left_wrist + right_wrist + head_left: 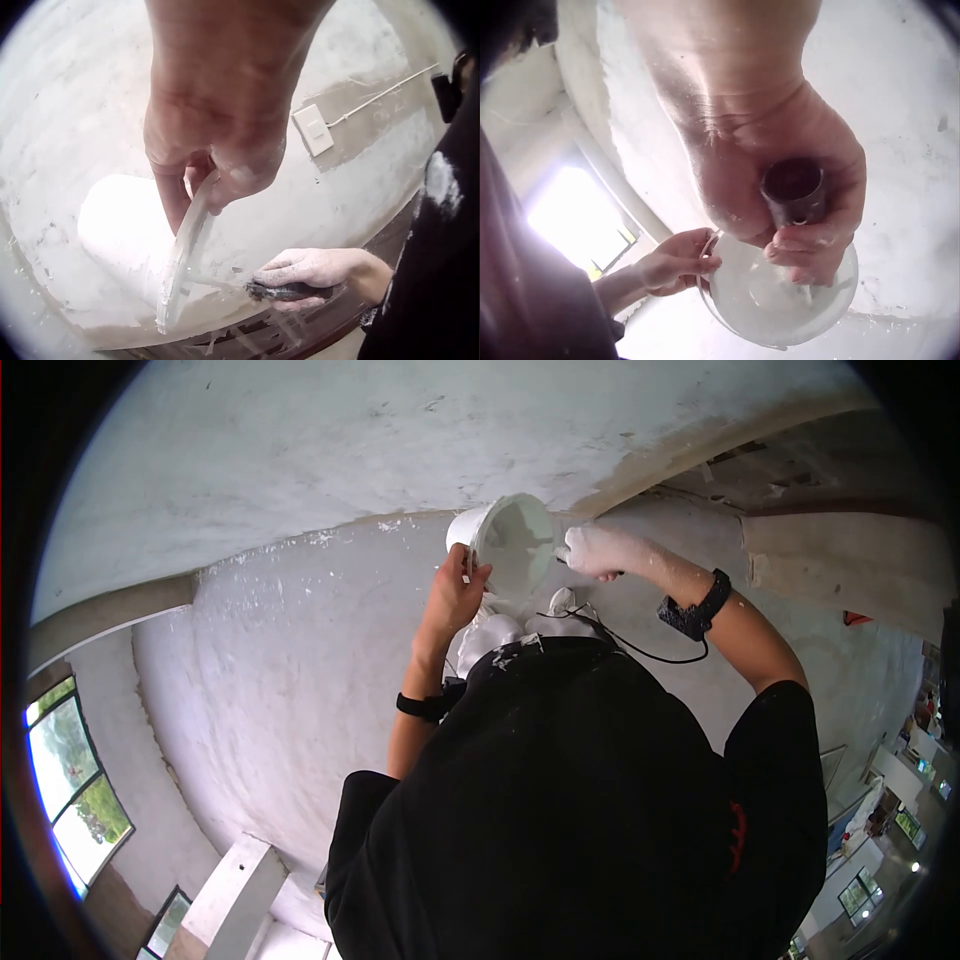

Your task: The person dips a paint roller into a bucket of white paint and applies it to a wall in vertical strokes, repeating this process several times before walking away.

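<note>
A white plastic bucket (468, 530) is tilted on its side in front of the person, its round mouth facing right. My left hand (457, 592) grips the bucket's rim, fingers on the outside and thumb at the edge. Pale, wet-looking material coats the inside, seen in the right wrist view. My right hand (598, 550), smeared with white, holds a tool by its dark handle (285, 291). The tool's thin shank reaches into the bucket mouth, and its far end is hidden. In the right wrist view, the handle's butt (793, 180) faces the camera.
White-covered shoes (490, 635) stand below the bucket. A black cable (655, 655) hangs near the right forearm. The pale wall (400, 430) rises close ahead, and white splatters mark the floor (300, 600). A switch plate (313, 130) with a cord shows on a wall.
</note>
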A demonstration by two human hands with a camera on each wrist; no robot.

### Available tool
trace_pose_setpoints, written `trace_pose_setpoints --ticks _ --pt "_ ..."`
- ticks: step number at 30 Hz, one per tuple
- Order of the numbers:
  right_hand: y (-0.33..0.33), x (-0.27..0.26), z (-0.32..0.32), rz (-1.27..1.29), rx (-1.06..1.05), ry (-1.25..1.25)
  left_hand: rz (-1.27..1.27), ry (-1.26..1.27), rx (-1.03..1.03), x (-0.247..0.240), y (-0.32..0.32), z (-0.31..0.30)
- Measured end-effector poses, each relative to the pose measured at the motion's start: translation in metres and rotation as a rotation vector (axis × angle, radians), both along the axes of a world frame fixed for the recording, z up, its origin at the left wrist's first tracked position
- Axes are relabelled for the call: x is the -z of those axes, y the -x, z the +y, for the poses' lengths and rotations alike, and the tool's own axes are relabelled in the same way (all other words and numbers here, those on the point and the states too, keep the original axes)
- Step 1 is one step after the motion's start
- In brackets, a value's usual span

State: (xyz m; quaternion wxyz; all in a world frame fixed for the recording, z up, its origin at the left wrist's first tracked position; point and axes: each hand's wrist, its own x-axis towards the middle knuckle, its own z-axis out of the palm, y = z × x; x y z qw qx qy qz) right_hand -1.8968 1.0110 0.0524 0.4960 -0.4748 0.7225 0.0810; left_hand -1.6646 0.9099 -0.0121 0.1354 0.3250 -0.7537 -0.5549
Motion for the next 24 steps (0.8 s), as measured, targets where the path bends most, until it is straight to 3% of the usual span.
trace_pose_setpoints --ticks 4,6,10,12,13,16,20,24 --pt "0.016 0.005 0.001 -0.227 0.18 -0.109 0.07 -0.049 -0.051 -0.009 0.003 0.009" --pt "0.025 0.018 0.004 -0.482 0.277 -0.225 0.061 -0.041 -0.049 -0.009 0.004 0.008" --pt "0.03 0.037 0.011 -0.628 0.379 -0.336 0.083 -0.095 -0.044 0.003 0.0 0.006" --pt "0.021 0.042 0.015 -0.066 0.019 -0.137 0.088 -0.123 -0.057 0.006 0.0 0.005" --pt "0.017 0.044 0.018 -0.066 0.017 -0.137 0.11 -0.156 -0.063 0.008 -0.001 0.003" --pt "-0.003 0.036 0.028 0.305 -0.364 0.531 0.136 -0.219 -0.063 0.007 0.001 -0.002" --pt "-0.014 0.031 0.024 0.331 -0.341 0.644 0.134 -0.368 0.004 0.005 -0.001 -0.02" --pt "-0.015 0.031 0.022 0.309 -0.323 0.609 0.121 -0.337 0.047 -0.006 -0.006 -0.024"
